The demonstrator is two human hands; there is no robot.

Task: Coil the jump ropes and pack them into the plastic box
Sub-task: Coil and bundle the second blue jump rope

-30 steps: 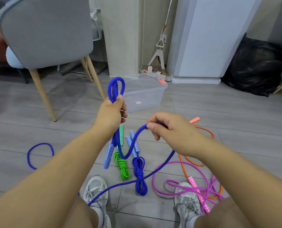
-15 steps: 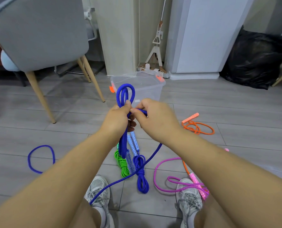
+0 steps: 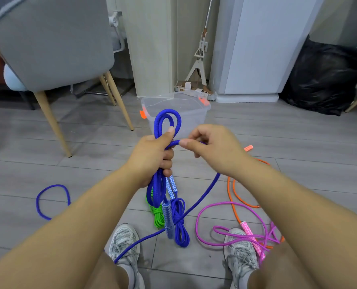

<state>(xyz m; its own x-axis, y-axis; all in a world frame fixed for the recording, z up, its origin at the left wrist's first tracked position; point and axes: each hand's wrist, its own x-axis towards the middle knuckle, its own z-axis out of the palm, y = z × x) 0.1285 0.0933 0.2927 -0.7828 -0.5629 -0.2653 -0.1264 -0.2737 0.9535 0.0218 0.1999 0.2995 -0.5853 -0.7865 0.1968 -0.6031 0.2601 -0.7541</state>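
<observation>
Across the grey plank floor (image 3: 90, 174) in front of you the work is spread out. A grey chair (image 3: 52, 44) on wooden legs stands at the far left, a white cabinet (image 3: 263, 44) along the far edge, and a black bag (image 3: 323, 76) in the far right corner. The clear plastic box (image 3: 194, 119), with its orange clips, sits on the floor just in front of the cabinet, directly beyond your hands and apart from every rope. The pink rope (image 3: 248, 231) sprawls loose at the near right, partly over your right shoe (image 3: 240, 253). The orange rope (image 3: 248, 147) lies uncoiled behind it. Your left hand (image 3: 150, 157) is closed in a fist round the folded strands of the blue rope (image 3: 178, 119); a loop stands up above your thumb, and a bend and one patterned handle hang below the fist. Your right hand (image 3: 213, 147) pinches a single strand of that rope between thumb and forefinger, just beside your left thumb. The slack drops to the floor, crosses your left shoe (image 3: 123, 240) and shows again as a loop at the left. Between your feet lie a tied blue bundle (image 3: 179, 222) and a green bundle (image 3: 157, 215), touching each other.
</observation>
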